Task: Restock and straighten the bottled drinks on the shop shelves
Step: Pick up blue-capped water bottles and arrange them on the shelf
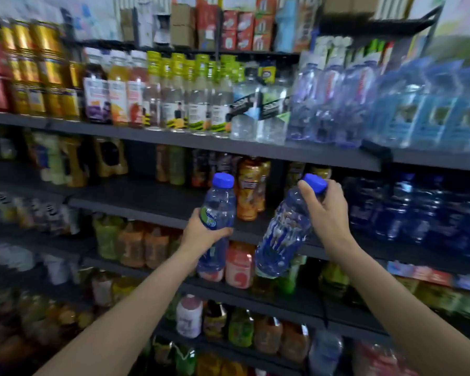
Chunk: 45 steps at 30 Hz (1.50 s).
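The left hand (201,234) wraps around the middle of a small water bottle (217,226). It stands straight up, cap on top. The right hand (323,210) pinches the neck of a bigger water bottle (285,234), which leans with its bottom down and to the left. Blue bottles on the shelf (407,210) sit just right of it, so the right hand is closer.
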Available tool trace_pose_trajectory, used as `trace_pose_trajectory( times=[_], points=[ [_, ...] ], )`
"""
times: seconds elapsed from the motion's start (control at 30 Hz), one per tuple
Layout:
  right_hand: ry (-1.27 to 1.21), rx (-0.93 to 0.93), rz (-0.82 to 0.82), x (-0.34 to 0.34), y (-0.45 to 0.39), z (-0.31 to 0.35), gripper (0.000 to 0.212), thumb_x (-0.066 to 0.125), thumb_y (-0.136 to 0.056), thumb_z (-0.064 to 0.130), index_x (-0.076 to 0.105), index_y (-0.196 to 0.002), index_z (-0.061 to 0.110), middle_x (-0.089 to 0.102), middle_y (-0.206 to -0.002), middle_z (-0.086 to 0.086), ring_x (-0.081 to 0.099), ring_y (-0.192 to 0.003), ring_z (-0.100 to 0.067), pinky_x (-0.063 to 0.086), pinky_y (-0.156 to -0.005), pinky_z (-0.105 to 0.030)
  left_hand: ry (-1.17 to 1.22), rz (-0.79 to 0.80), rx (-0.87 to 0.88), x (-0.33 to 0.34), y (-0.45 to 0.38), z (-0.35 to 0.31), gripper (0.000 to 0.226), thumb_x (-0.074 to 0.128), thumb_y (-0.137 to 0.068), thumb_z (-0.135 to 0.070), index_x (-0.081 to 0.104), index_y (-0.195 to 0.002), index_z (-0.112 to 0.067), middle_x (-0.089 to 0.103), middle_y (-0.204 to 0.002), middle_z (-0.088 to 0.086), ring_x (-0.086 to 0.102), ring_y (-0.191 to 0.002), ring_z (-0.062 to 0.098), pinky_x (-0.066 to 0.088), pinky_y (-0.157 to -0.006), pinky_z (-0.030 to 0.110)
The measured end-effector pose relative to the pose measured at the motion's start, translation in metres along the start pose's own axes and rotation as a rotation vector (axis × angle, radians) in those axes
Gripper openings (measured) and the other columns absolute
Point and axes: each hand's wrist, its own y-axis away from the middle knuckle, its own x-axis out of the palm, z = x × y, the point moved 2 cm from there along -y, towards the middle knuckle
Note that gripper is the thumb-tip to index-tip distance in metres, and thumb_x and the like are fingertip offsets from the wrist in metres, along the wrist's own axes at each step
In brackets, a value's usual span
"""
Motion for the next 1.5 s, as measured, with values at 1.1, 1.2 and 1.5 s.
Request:
trace_pose_trajectory(
  times=[1.1, 1.2, 1.5],
  points=[
    [0.631, 0.024, 0.267, -0.314, -0.16, -0.275, 0.089, 0.062, -0.088, 0.02, -0.001, -0.149, 0.007, 0.006, -0.156, -0.01, 0.014, -0.142, -0.033, 0.019, -0.115, -0.04, -0.116, 0.277, 0.031, 0.466, 0.018, -0.117, 0.059, 0.086, -0.062, -0.019, 0.057, -0.113, -0.02, 0.064, -0.113, -0.003, 0.059, -0.102, 0.014, 0.046, -0.087, 0.027],
    [0.683, -0.003, 0.239, -0.313, -0.155, -0.273, 0.086, 0.06, -0.09, 0.022, -0.001, -0.148, 0.005, 0.008, -0.155, -0.012, 0.013, -0.142, -0.031, 0.019, -0.116, -0.039, -0.121, 0.289, 0.036, 0.474, 0.015, -0.116, 0.054, 0.084, -0.065, -0.02, 0.058, -0.112, -0.019, 0.064, -0.113, -0.002, 0.059, -0.099, 0.013, 0.044, -0.083, 0.025],
    [0.729, -0.006, 0.208, -0.31, -0.152, -0.271, 0.083, 0.057, -0.092, 0.023, -0.001, -0.148, 0.002, 0.009, -0.154, -0.015, 0.018, -0.14, -0.033, 0.021, -0.115, -0.038, -0.502, 0.545, -0.007, 0.473, 0.009, -0.112, 0.1, 0.083, -0.065, -0.023, 0.018, -0.141, -0.023, 0.044, -0.134, 0.0, 0.045, -0.122, 0.023, 0.049, -0.091, 0.036]
  ],
)
